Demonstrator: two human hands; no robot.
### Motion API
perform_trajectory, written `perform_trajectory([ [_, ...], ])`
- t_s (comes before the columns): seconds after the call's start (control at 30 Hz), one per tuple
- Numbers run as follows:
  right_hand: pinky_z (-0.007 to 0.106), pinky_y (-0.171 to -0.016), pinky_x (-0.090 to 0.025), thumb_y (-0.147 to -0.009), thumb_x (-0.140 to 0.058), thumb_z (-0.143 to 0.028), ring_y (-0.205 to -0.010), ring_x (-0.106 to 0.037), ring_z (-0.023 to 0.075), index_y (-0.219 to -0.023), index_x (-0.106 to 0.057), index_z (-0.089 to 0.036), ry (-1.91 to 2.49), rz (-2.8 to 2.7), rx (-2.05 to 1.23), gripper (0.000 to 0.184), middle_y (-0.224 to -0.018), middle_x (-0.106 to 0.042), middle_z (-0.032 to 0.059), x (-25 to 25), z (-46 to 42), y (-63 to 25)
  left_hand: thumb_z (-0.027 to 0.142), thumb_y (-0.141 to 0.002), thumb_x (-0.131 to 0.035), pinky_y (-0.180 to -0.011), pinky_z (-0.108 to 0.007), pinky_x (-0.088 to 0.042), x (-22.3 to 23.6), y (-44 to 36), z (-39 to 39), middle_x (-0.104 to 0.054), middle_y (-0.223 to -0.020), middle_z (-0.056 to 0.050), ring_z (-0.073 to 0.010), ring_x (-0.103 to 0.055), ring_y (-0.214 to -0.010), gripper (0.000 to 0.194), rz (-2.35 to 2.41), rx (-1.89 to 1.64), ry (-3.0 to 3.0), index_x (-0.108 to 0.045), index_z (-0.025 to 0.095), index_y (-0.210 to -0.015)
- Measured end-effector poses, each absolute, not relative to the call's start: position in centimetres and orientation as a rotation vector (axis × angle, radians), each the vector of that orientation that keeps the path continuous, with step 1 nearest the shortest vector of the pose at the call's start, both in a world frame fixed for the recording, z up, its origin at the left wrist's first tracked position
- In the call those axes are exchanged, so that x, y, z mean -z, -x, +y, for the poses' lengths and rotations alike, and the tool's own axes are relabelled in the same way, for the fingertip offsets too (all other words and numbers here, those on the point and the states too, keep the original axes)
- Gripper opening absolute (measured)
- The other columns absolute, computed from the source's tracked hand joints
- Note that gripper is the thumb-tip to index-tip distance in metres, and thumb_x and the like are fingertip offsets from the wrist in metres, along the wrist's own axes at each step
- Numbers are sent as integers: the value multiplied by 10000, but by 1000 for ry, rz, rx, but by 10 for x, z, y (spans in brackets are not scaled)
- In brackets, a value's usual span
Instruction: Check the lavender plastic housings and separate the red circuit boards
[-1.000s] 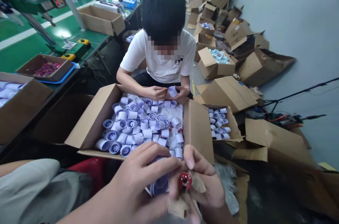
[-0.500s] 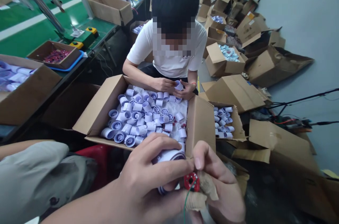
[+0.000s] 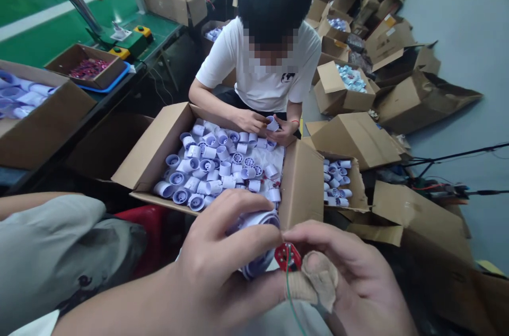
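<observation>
My left hand (image 3: 214, 267) is wrapped round a white plastic cylinder (image 3: 256, 243), fingers curled over its top. My right hand (image 3: 350, 277) pinches a small red round part (image 3: 289, 257) with a thin green wire hanging from it, held right against the cylinder's open end. A taped finger of my right hand sits just under the red part. Straight ahead lies an open cardboard box (image 3: 147, 156) holding several white cylinders (image 3: 214, 166). A person in a white T-shirt (image 3: 258, 76) sits behind it, both hands on one white cylinder (image 3: 272, 124).
A smaller box with white cylinders (image 3: 336, 182) stands right of the big box. Many open and flattened cartons (image 3: 358, 134) cover the floor to the right. On the left, a green workbench (image 3: 51, 34) carries a box of red parts (image 3: 87, 68) and more cartons.
The view has tilted down and closer to the box. My right hand has turned so its fingers lie over the red part, now nearer the cylinder's mouth. The green wire is more visible.
</observation>
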State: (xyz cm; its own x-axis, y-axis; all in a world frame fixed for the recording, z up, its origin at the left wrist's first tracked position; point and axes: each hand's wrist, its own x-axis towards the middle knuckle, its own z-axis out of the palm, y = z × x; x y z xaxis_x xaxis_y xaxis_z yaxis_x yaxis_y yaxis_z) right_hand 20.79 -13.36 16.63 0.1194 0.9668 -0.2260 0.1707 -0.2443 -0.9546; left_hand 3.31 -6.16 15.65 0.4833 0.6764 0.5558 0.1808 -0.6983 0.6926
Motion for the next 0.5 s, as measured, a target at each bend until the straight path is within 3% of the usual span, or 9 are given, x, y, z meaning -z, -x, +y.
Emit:
perform_trajectory([
  [0.17,205,-523,-494,-786,-638,-406,-607,-602,125,-822,-707,-237,1485,-1145,-1321,186,-743,-663,25,-167,-124,-203,382,-790,-633,-701,-279,-530,-156,-30,-61,-589,-948,-101,-170,-586,-835,217,684,-1050,-2107,-603,169,-821],
  [0.5,184,-513,-481,-764,-682,-341,-589,-595,108,-827,-684,-246,1363,-1033,-1365,114,-722,-650,9,-165,-130,-199,392,-704,-716,-688,-235,-521,-147,-33,-62,-581,-945,-76,-154,-597,-828,267,602,-1090,-1783,-621,174,-826],
])
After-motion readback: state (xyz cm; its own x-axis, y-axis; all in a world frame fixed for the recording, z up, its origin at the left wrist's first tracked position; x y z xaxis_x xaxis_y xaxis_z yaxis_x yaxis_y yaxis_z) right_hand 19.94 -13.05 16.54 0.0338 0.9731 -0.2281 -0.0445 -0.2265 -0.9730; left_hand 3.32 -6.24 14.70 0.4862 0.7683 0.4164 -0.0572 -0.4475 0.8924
